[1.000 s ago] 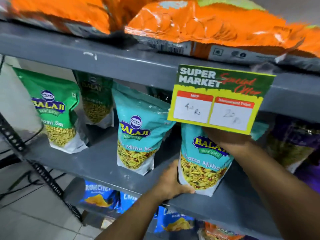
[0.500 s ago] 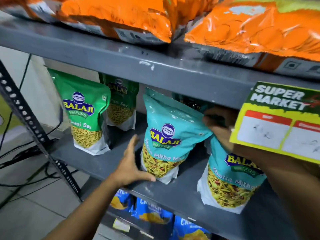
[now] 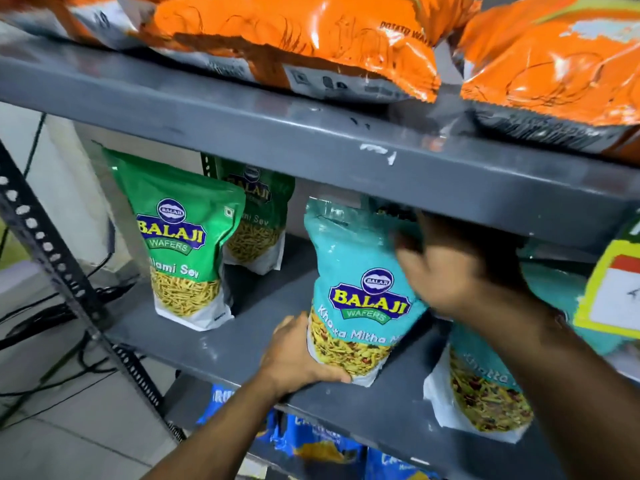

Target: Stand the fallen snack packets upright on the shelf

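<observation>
Grey metal shelf [image 3: 242,341] fills the view, orange packets [image 3: 311,39] lying flat on the tier above, and on the middle tier a green packet [image 3: 180,244] stands near the front with a second green one [image 3: 256,216] behind it. Centre stage is the teal packet [image 3: 356,292], sitting at the front edge of that tier between the green packets and another teal packet [image 3: 485,386] off to the right. Its long axis runs bottom to top, label facing out, top leaning a touch left, base down on the shelf. Left hand [image 3: 298,358] is curled around the lower left corner, gripping the base; right hand [image 3: 450,271] is pressed against the upper right side, fingers spread, steadying rather than pinching as far as I can judge. To finish this well, I'd say pin the base flat with the left hand, nudge the top square with the right hand, and ease off gently so it doesn't flop.
</observation>
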